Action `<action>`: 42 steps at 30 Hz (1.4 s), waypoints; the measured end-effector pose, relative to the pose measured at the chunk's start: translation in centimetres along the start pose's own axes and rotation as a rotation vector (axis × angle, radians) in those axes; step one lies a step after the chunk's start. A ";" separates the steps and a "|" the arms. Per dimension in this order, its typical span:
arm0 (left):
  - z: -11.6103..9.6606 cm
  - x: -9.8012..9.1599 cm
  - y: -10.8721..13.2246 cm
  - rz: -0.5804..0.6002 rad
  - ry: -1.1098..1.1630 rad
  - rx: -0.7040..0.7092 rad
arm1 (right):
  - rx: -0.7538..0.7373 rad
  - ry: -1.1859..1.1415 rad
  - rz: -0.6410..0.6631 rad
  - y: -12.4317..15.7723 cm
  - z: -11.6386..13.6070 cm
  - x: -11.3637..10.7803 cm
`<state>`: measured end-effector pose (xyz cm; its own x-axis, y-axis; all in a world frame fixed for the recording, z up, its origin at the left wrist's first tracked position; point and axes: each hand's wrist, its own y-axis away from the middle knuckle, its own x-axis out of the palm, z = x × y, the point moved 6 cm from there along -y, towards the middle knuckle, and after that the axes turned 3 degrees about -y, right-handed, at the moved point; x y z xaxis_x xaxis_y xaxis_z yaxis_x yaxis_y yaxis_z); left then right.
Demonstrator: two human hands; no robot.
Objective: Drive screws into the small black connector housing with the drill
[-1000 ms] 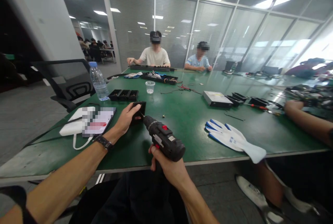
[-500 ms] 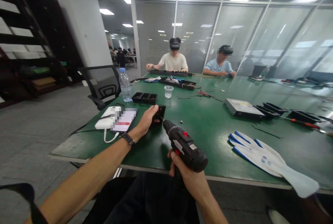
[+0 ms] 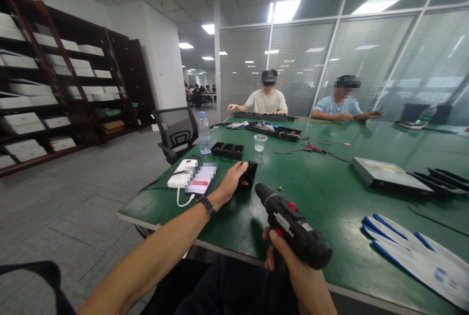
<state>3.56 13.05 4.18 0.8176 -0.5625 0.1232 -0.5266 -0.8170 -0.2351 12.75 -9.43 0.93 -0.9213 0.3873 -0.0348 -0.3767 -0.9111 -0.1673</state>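
In the head view my right hand point(image 3: 289, 261) is wrapped round the handle of a black cordless drill point(image 3: 293, 224) with red details. Its thin bit points up and left at a small black box-like part point(image 3: 251, 171); whether the tip touches it I cannot tell. My left hand point(image 3: 233, 180) grips that black part near its left side, holding it tilted on the table, with fingers partly hidden behind it. A tiny brass-coloured piece point(image 3: 280, 188) lies on the table to the right of the part.
Around me on the green table point(image 3: 311, 183) are a phone point(image 3: 202, 178), a white power bank point(image 3: 182, 173), a water bottle point(image 3: 204, 134), a black compartment tray point(image 3: 227, 151), a plastic cup point(image 3: 260, 143), a silver drive-like box point(image 3: 390, 176) and a glove point(image 3: 414, 251). Two people sit across.
The camera view has turned left, so everything sits further right in the picture. My hands keep the same hold on the drill and the black part. The person at right has an arm extended outward.
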 end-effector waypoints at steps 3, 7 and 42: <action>0.0 0.1 0.0 0.014 0.006 0.006 | 0.027 0.005 0.067 0.0 -0.2 0.4; -0.2 0.1 0.1 0.020 0.002 0.008 | -0.008 0.087 0.011 0.2 0.4 0.4; 0.2 -0.4 -0.1 -0.064 -0.028 -0.035 | 0.002 0.032 0.062 0.4 1.0 0.8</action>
<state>3.39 13.41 3.94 0.8558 -0.5054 0.1101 -0.4803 -0.8555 -0.1936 11.82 -9.62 1.78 -0.9393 0.3344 -0.0769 -0.3192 -0.9338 -0.1615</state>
